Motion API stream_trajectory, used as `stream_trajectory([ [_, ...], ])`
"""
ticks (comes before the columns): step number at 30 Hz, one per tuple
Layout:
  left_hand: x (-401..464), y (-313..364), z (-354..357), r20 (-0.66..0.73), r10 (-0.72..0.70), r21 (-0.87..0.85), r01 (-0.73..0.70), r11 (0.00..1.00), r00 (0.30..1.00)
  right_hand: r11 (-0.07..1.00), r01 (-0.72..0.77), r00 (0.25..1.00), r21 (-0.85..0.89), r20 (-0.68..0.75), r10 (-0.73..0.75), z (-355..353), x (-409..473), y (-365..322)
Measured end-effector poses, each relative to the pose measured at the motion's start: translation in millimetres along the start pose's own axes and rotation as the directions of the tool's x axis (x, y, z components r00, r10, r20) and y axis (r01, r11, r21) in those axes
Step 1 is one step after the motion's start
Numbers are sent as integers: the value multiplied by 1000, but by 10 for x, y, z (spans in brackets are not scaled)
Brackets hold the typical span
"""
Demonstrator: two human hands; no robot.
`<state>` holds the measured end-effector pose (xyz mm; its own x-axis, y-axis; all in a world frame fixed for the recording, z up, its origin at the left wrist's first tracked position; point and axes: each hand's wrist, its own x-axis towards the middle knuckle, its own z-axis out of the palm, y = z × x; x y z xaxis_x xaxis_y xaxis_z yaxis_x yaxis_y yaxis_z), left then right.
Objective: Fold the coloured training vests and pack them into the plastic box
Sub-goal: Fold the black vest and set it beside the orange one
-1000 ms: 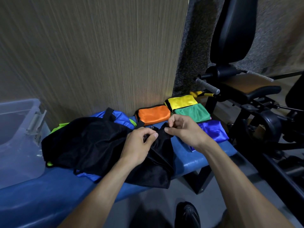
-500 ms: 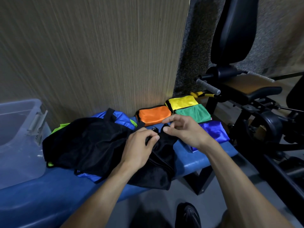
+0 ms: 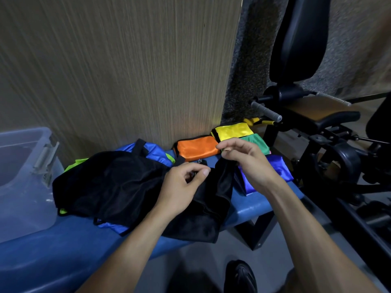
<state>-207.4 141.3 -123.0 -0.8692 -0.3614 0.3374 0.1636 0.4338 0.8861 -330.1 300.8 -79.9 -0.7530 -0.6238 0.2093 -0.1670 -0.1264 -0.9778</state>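
Hands' grip: left (image 3: pixel 182 182) and right (image 3: pixel 245 163) pinch soft, rumpled black cloth (image 3: pixel 118 185).

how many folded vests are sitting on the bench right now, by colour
orange folded satin vest: 1
yellow folded satin vest: 1
green folded satin vest: 1
purple folded satin vest: 1
total: 4 folded, on the blue padded bench; the loose pile under the black cloth is not counted

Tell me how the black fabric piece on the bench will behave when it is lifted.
Probably floppy: the black fabric lies crumpled and drapes over the blue bench edge. Likely light, since the left hand pinches it with fingertips. It may drag the blue vest beneath it.
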Motion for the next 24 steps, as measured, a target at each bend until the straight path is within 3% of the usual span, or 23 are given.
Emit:
stream_trajectory([
  [2, 18, 46, -11, -24, -7, -34, 6, 999, 1000, 998, 22, 1000, -62, -11, -23, -38, -19, -1],
  [4, 46, 80, -8, -64, -3, -65, -1, 998, 998, 958, 81, 994, -274, -52, -98, -78, -39, -11],
  [7, 97, 146, 9, -159, 26, -91, -41, 995, 987, 742, 105, 971, -662, -93, -221, -142, -75, -52],
  [10, 120, 212, 50, -182, 80, -43, -89, 995, 980, 603, 12, 981, -798, -107, -161, -241, -91, -28],
  [13, 107, 225, 127, -150, 110, -3, -112, 994, 982, 589, -70, 984, -805, -153, -92, -308, -96, 51],
  [18, 120, 125, 261, -113, 90, 91, -80, 993, 989, 704, -163, 960, -691, -277, -50, -352, -113, 109],
  [21, 146, 113, 339, -48, 75, 160, -67, 985, 996, 797, -72, 968, -600, -235, -90, -313, -170, 84],
  [24, 193, 112, 420, 94, 82, 256, -103, 961, 992, 822, 93, 979, -562, -100, -180, -236, -224, 43],
])
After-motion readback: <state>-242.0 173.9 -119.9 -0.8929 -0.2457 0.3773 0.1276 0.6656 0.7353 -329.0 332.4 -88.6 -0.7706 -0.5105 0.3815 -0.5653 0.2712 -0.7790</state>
